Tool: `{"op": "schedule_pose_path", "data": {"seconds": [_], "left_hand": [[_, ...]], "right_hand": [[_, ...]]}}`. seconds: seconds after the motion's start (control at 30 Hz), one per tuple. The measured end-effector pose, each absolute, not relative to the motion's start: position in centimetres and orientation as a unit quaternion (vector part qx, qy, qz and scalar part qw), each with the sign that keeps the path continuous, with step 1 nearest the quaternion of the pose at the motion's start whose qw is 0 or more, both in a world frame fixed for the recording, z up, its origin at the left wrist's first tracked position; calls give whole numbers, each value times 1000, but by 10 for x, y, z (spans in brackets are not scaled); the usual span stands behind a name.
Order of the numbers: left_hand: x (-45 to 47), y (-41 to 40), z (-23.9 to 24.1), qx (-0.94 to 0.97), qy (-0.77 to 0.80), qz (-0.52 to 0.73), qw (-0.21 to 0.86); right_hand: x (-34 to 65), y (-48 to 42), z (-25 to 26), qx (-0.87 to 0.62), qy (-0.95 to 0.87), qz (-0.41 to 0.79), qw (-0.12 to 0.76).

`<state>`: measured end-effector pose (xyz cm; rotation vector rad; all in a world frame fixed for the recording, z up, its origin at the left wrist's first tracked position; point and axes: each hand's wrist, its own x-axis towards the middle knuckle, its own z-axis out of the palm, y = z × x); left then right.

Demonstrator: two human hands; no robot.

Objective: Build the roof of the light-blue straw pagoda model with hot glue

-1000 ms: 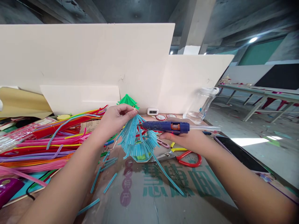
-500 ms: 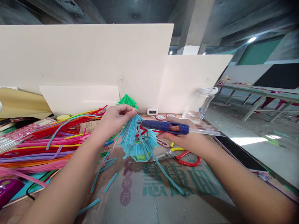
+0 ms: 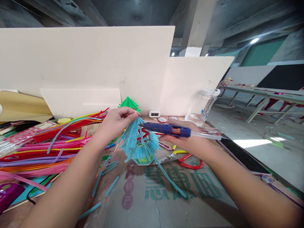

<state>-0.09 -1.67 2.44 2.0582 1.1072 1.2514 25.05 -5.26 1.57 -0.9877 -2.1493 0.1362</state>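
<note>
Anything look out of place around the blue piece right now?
Short blue pipe-cleaner offcuts lie scattered on the cardboard below the left hand, and one long strand trails loose from the blue tree. Otherwise nothing is odd.

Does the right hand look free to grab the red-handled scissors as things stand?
Probably not straight away: the right hand is closed around the blue glue gun. The red-handled scissors lie uncovered on the table just beneath it.

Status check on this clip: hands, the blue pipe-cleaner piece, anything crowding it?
Left hand pinches top of blue pipe-cleaner tree. Right hand grips blue glue gun, nozzle at the tree's top. Red-handled scissors and cut blue pieces lie close by.
</note>
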Motion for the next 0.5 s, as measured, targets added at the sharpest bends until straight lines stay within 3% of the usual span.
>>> {"op": "schedule_pose_path", "data": {"seconds": [0.5], "left_hand": [[-1,-18,25,750,409,456,249]], "right_hand": [[248,-55,19,-379,-842,51,381]]}}
